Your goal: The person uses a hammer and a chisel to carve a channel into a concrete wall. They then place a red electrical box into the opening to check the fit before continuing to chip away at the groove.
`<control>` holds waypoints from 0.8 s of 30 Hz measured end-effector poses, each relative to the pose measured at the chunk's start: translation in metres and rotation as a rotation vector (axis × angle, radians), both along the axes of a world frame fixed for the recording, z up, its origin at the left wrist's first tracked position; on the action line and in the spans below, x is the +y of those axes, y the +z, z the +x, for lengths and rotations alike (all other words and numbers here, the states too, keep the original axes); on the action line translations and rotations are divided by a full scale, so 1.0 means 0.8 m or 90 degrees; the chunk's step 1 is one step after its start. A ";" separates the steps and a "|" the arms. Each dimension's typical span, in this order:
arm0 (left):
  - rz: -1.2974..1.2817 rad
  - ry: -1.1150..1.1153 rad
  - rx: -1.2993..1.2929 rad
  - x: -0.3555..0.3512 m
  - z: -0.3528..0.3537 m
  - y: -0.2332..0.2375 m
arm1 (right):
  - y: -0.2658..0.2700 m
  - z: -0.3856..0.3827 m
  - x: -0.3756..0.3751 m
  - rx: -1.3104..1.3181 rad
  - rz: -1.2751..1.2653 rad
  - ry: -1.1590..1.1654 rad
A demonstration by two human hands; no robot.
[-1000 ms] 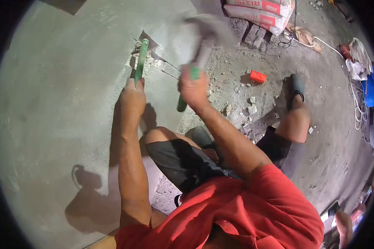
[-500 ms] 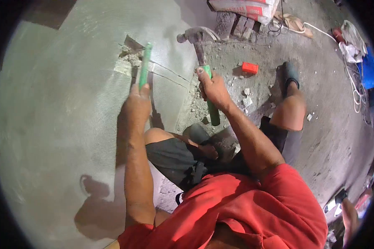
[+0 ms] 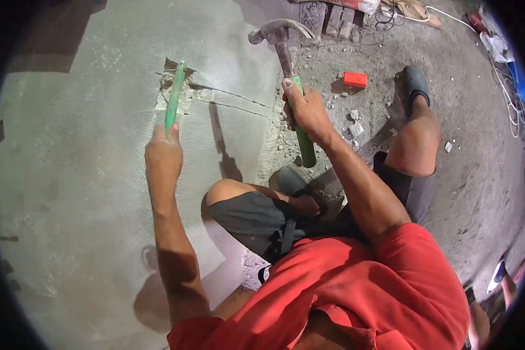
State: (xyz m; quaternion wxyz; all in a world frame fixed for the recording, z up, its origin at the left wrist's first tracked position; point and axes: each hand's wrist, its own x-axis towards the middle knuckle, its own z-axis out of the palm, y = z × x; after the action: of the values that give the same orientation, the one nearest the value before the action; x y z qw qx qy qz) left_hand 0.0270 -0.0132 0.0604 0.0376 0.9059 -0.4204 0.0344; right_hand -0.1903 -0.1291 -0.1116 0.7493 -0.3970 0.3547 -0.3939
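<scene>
The bar (image 3: 175, 96) is light green. The claw hammer (image 3: 286, 58) shows a brownish grey on its metal, and its handle (image 3: 307, 153) is also green. The shirt (image 3: 344, 274) is plain red, while the shorts (image 3: 248, 224) are dark grey. The small block (image 3: 355, 80) is orange-red. The cement surface (image 3: 87, 163) is pale greenish grey, with whitish smears. The shoe (image 3: 415, 80) is bluish grey.
</scene>
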 end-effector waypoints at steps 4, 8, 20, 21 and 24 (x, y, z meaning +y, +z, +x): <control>-0.013 -0.080 0.016 -0.005 0.018 0.014 | 0.003 0.001 0.003 0.001 -0.012 0.001; 0.008 0.078 0.172 -0.014 0.011 0.043 | 0.000 0.003 0.002 0.004 -0.035 0.005; 0.065 -0.069 -0.038 -0.014 0.015 0.006 | -0.013 -0.011 -0.003 0.000 -0.012 -0.023; 0.061 -0.068 -0.042 -0.014 0.018 0.006 | -0.013 -0.012 -0.003 0.009 -0.007 -0.032; 0.060 -0.066 -0.013 -0.015 0.024 0.000 | -0.005 -0.014 -0.001 -0.001 -0.016 -0.031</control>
State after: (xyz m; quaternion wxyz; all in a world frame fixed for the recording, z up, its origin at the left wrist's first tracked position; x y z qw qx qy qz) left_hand 0.0466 -0.0249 0.0606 -0.0076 0.8834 -0.4680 0.0216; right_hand -0.2012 -0.1299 -0.1157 0.7345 -0.3974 0.3590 -0.4169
